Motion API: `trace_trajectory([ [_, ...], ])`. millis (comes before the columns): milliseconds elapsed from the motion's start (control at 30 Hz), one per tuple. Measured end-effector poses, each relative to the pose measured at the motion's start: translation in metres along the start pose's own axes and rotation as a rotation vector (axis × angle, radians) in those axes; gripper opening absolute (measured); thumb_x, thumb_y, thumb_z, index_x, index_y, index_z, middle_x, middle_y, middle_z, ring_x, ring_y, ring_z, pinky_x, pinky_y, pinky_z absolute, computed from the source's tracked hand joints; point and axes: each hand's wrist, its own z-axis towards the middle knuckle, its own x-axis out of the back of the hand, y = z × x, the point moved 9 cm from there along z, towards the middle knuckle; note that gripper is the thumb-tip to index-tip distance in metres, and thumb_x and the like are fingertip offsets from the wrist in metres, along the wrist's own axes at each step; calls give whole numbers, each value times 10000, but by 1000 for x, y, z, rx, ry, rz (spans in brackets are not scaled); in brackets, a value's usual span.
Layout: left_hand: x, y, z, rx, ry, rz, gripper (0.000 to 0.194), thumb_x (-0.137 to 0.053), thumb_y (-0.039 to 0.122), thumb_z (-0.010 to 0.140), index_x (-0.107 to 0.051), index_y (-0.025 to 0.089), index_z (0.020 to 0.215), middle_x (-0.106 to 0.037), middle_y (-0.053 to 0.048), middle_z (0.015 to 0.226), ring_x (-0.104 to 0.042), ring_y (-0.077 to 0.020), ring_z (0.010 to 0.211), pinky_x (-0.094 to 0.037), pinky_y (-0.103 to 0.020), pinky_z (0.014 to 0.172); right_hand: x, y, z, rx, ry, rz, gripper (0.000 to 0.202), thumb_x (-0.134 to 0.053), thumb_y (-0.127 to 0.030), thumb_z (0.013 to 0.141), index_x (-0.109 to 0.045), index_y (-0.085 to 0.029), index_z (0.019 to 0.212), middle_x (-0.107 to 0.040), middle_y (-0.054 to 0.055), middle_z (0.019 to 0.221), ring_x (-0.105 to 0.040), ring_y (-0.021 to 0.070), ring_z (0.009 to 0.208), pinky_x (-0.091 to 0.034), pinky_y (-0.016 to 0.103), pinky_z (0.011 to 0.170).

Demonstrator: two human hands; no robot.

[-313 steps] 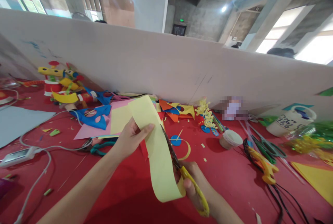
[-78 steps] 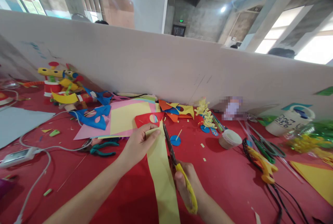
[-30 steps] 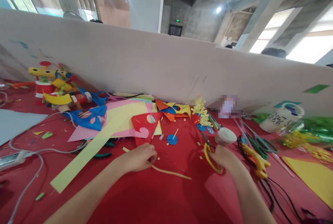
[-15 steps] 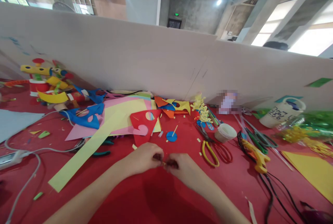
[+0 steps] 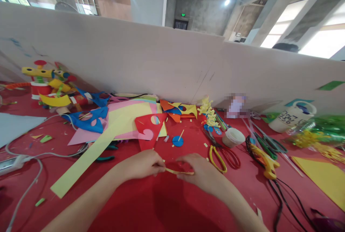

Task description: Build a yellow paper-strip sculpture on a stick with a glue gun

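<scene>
My left hand (image 5: 145, 164) is closed in a pinch on one end of a thin yellow strip (image 5: 172, 171). The strip reaches across to my right hand (image 5: 201, 172), where its free end lies along the thumb. Thumb and forefinger of that hand are spread apart, with a gap between them. Just beyond the hands, a blue disc (image 5: 176, 143) lies flat with a small pale stick on it. A red cut-out sheet (image 5: 144, 126) with round holes rests behind my left hand, over pink and yellow sheets (image 5: 124, 115).
To the right are yellow-and-red-handled scissors (image 5: 217, 160), a white cup (image 5: 234, 138) and a yellow glue gun (image 5: 265, 160) with a black cord. A white cable (image 5: 40, 167) crosses the left side. Colourful paper figures (image 5: 40, 88) stand by the white partition (image 5: 151, 59).
My hands were close together, fingertips nearly meeting. Now my right hand has drawn away to the right and its fingers have opened, so the yellow strip shows between the hands.
</scene>
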Motion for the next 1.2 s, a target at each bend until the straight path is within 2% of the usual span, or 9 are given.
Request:
trace_trajectory([
  [100, -1, 13, 0, -39, 27, 80, 234, -450, 178, 812, -659, 165, 708, -609, -18, 623, -526, -130, 576, -322, -222, 534, -11, -17, 5, 41, -21, 105, 181, -578, -274, 792, -657, -206, 940, -685, 37, 847, -613, 169, 750, -410, 234, 651],
  [200, -1, 20, 0, -61, 59, 137, 246, -425, 164, 836, -667, 166, 793, -632, -40, 718, -564, -154, 677, -358, -233, 596, -15, -18, 10, 6, 5, 79, 157, -521, -210, 816, -672, -183, 782, -668, 23, 691, -588, 144, 608, -366, 213, 551],
  [333, 9, 21, 1, -79, 169, 100, 216, -454, 166, 839, -664, 182, 884, -638, -42, 824, -572, -162, 774, -390, -243, 671, -11, -15, 12, 3, 78, 17, 153, -515, -169, 806, -660, -178, 758, -659, 23, 676, -577, 138, 590, -340, 210, 531],
  [533, 16, 18, 3, -85, 242, 35, 201, -481, 187, 836, -677, 181, 790, -604, -29, 802, -554, -137, 725, -390, -233, 649, -3, -14, 11, 11, 162, -122, 165, -484, -133, 813, -641, -173, 779, -646, 37, 705, -582, 158, 644, -365, 229, 579],
  [667, 20, 12, 3, -25, 287, 80, 155, -539, 172, 784, -693, 183, 771, -572, -31, 807, -546, -136, 718, -391, -233, 639, 4, -18, 10, 39, 241, -179, 158, -495, -106, 808, -638, -171, 794, -630, 54, 739, -578, 180, 697, -403, 258, 636],
  [833, 18, 1, 8, 62, 327, 112, 172, -534, 162, 764, -695, 176, 705, -571, -24, 674, -539, -139, 643, -374, -241, 586, 7, -26, 7, 103, 327, -146, 191, -477, -82, 808, -614, -177, 715, -581, 54, 764, -550, 174, 722, -429, 266, 666],
  [1033, 14, -7, 10, 128, 388, 47, 139, -518, 140, 717, -650, 172, 747, -609, -18, 683, -549, -139, 625, -386, -236, 565, 2, -14, 8, -17, 336, -143, 156, -481, -76, 777, -577, -169, 697, -570, 33, 678, -537, 168, 635, -402, 261, 598],
  [1200, 12, -8, 10, 163, 372, -72, 123, -523, 129, 685, -595, 184, 769, -632, -1, 713, -571, -136, 652, -421, -228, 587, 0, -5, 11, -44, 341, 24, 147, -480, -77, 746, -587, -176, 725, -609, 26, 676, -559, 149, 608, -399, 229, 571],
])
